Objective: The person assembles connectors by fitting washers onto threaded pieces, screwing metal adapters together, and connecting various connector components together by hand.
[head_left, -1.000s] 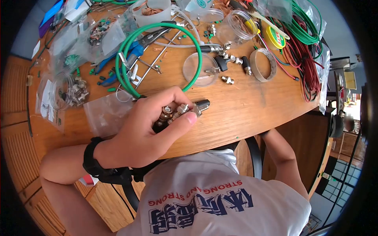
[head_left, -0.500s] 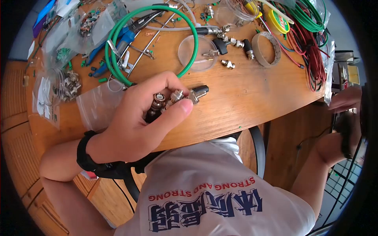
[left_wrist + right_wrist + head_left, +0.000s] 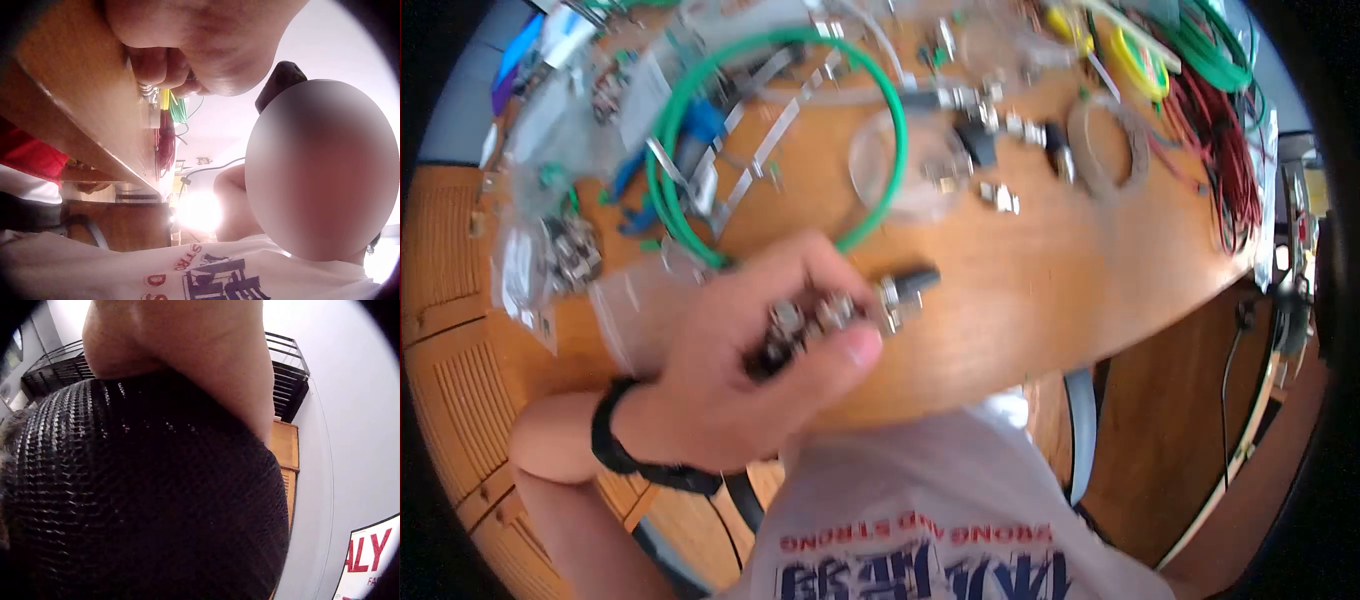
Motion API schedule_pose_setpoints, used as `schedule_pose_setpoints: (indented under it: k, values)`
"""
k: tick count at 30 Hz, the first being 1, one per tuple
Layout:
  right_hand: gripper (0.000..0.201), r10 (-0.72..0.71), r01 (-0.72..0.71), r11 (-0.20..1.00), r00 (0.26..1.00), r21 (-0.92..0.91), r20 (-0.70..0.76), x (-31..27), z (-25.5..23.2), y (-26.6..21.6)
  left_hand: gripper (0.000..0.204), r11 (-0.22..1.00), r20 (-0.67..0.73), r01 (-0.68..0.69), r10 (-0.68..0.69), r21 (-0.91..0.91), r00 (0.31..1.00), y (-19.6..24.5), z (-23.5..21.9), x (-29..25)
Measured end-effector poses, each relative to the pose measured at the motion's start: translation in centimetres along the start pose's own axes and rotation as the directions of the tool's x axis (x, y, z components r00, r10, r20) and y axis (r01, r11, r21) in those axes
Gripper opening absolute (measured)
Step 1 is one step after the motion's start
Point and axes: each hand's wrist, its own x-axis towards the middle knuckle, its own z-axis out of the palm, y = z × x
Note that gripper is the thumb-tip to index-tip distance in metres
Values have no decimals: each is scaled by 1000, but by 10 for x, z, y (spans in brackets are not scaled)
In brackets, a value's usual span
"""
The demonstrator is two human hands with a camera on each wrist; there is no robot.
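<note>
Several metal BNC-type connectors (image 3: 837, 312) sit in my left hand (image 3: 730, 375), held between the curled fingers and thumb above the front of the table. One connector with a black sleeve (image 3: 917, 280) sticks out past the fingertips. In the left wrist view the underside of the left hand (image 3: 206, 44) fills the top, its fingers bent. My right hand is outside the head view. In the right wrist view the heel of the right hand (image 3: 181, 344) lies against a black, coarse-textured surface (image 3: 156, 487); its fingers are hidden.
A coiled green cable (image 3: 902, 130) lies beyond the left hand, near blue-handled pliers (image 3: 700, 125). Farther right are a clear round lid (image 3: 875, 170), a loose connector (image 3: 1000, 197), a tape ring (image 3: 1082, 140) and red wires (image 3: 1225, 170). Plastic bags (image 3: 550, 130) cover the left.
The right arm has swung outward from the table's front edge to the far right, its hand leaving the head view. The left hand keeps its hold on the connectors. The head view has shifted and blurred.
</note>
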Motion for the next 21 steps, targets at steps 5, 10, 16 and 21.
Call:
schedule_pose_setpoints:
  k: [5, 10, 16, 21]
  values:
    - [32, -313, 269, 904, 946, -332, -87, 41, -30, 5, 23, 998, 31, 13, -14, 53, 999, 8, -5, -4]
    - [39, -301, 276, 894, 953, -354, -19, 32, -28, -3, 16, 983, 107, 159, -148, -94, 983, -2, -4, -6]
    - [47, -248, 281, 930, 956, -237, 160, 36, -24, -18, 10, 986, 58, 12, -2, -164, 998, 1, -5, -1]
    - [54, -307, 428, 804, 893, -413, 327, 65, -63, -68, 9, 996, 19, 28, -27, -82, 999, 2, -3, -1]
